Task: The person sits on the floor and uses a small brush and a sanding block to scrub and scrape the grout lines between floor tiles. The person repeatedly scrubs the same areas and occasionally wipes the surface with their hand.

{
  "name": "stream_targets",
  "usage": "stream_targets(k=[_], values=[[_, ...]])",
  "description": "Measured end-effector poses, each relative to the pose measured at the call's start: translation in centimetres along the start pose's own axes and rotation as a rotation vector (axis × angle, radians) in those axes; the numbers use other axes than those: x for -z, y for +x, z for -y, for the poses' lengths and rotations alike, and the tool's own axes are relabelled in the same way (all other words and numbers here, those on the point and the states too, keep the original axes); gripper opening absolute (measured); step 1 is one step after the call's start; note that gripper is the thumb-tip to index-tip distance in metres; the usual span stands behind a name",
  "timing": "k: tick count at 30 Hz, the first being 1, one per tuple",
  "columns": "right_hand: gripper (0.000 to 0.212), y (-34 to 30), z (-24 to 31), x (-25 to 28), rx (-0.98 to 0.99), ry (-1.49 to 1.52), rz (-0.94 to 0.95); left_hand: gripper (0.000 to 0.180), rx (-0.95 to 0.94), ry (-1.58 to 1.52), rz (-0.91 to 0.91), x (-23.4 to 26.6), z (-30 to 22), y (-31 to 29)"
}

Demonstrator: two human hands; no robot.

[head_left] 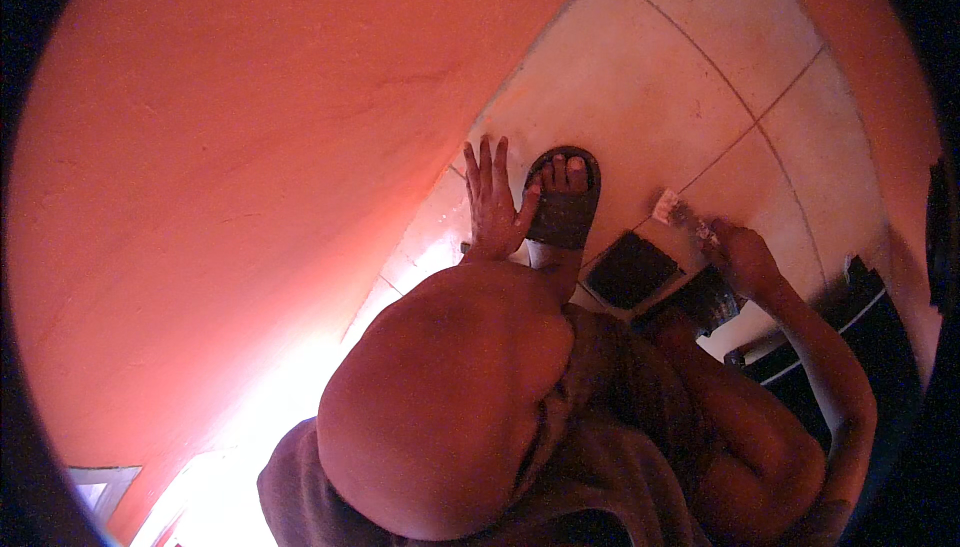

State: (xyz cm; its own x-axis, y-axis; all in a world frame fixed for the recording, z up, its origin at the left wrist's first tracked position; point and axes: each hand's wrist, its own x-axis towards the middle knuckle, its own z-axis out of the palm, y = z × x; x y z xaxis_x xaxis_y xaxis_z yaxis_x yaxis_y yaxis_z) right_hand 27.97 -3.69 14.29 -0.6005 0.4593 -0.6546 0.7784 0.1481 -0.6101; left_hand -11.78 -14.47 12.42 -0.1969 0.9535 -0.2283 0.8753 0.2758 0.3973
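Observation:
My left hand (pixel 492 202) is spread with its fingers apart, empty, over the tiles beside the foot of the orange wall. Just right of it is my foot in a dark slide sandal (pixel 563 219). Whether the palm touches the floor I cannot tell. My right hand (pixel 745 262) is closed round the handle of a paintbrush (pixel 675 210). Its pale, pinkish bristles point to the left, low over the tiles. Between the brush and my knees lies a dark, roughly square piece (pixel 632 269), its kind unclear. My other foot, in dark footwear (pixel 700 302), is partly hidden by my leg.
An orange wall (pixel 260 127) rises along the left, with strong glare low down. Cream floor tiles (pixel 700 77) with dark joints stretch ahead. Another wall (pixel 905 77) curves along the right. A black object with a pale line (pixel 880 337) stands near my right arm.

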Motion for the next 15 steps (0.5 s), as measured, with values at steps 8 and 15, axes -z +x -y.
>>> stream_targets(k=[8,15], values=[[0.048,0.3,-0.5,0.6,-0.041,-0.017,0.054,0.087,0.066,0.003,-0.034,-1.1,-0.5,2.1],[0.049,0.5,-0.4,0.6,0.043,-0.070,0.066,0.093,0.009,0.036,-0.026,-0.9,-2.3,4.2]])
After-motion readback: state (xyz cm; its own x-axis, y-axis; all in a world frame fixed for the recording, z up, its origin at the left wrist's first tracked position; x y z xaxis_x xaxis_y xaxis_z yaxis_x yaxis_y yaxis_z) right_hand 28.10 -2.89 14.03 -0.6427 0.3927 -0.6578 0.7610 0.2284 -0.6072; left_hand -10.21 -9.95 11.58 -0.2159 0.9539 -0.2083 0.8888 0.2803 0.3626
